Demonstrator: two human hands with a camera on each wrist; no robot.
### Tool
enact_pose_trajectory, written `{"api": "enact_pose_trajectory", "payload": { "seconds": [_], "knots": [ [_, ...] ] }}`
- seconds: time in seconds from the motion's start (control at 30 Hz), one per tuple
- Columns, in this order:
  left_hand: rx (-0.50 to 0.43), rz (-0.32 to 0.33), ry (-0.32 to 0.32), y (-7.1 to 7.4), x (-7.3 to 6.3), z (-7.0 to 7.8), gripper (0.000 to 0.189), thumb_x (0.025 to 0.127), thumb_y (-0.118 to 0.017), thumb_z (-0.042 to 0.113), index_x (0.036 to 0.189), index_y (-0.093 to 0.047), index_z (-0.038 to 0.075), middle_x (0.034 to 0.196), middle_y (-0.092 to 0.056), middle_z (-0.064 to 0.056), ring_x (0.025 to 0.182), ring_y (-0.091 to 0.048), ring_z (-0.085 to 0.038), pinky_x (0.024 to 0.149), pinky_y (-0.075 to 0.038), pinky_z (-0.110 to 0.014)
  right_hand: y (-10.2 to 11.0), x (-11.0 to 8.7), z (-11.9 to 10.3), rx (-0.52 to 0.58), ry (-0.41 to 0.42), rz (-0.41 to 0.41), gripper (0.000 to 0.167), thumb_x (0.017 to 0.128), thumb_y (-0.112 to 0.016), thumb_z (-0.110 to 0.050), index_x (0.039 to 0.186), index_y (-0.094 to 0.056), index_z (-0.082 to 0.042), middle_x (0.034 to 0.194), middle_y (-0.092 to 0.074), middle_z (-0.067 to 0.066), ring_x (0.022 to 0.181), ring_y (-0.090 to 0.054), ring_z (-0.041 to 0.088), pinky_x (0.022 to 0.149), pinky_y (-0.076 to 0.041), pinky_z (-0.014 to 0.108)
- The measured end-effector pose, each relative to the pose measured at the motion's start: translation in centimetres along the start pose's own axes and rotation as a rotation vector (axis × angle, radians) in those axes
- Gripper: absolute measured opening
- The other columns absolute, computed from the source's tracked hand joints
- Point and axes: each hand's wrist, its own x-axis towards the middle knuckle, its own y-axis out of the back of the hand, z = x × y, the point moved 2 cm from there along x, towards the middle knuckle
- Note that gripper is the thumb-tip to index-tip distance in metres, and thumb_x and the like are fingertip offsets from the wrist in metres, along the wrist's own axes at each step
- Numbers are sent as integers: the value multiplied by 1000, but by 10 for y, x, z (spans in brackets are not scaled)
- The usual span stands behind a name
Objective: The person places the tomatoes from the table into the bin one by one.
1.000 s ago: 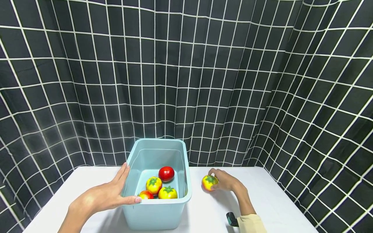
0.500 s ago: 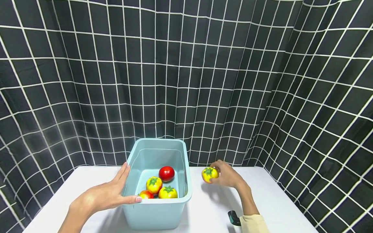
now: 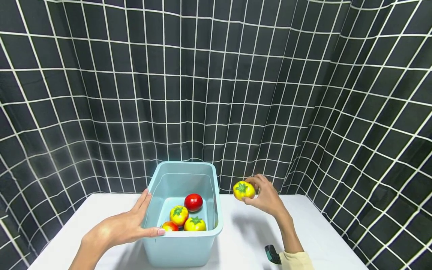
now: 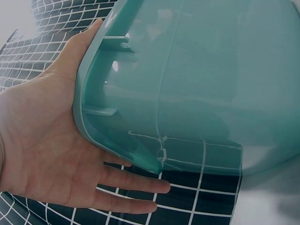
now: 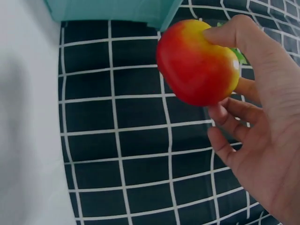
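Observation:
My right hand (image 3: 268,198) pinches a yellow-and-red tomato (image 3: 243,190) with a green leafy top, held above the table to the right of the bin. In the right wrist view the thumb lies on the tomato's (image 5: 194,65) upper side and fingertips are on its far side. With straight fingers, my left hand (image 3: 118,228) rests against the left rim of the light blue bin (image 3: 179,249), its thumb at the near rim corner. The left wrist view shows the palm along the rim. Inside the bin lie a shiny red round fruit (image 3: 193,202) and several yellow-red tomatoes (image 3: 194,224).
The bin stands on a white-covered table (image 3: 233,243). A dark curtain with a white grid (image 3: 216,93) hangs behind the table and along both sides. A dark band with a teal part (image 3: 272,255) is at the right wrist.
My right hand has lifted the tomato off the table and raised it, staying right of the bin. My left hand and the bin's contents have not moved.

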Motion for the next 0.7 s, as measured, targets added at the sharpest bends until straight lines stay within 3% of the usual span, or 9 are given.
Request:
{"api": "enact_pose_trajectory", "payload": {
  "seconds": [0.17,0.47,0.7],
  "knots": [
    [4,1,2,0,0,0,125,88,-67,72,167,-3,-2,176,3,-25,141,-52,-49,102,-50,-64,4,0,-7,6,30,43,54,69,-90,-19,120,-74,-10,108,-68,1,91,-60,16,84,-40,39],
    [11,0,2,0,1,-1,126,88,-67,73,166,-1,-2,176,3,-25,142,-51,-48,103,-51,-63,10,0,-26,8,68,79,53,73,-88,-23,123,-73,-11,110,-70,2,96,-61,21,85,-44,41],
    [-2,-10,9,0,1,-1,126,88,-68,71,166,-1,-2,176,3,-24,144,-48,-50,103,-50,-64,10,0,-43,82,138,73,51,86,-82,-21,134,-68,-10,113,-71,1,96,-64,12,86,-60,32]
  ]
}}
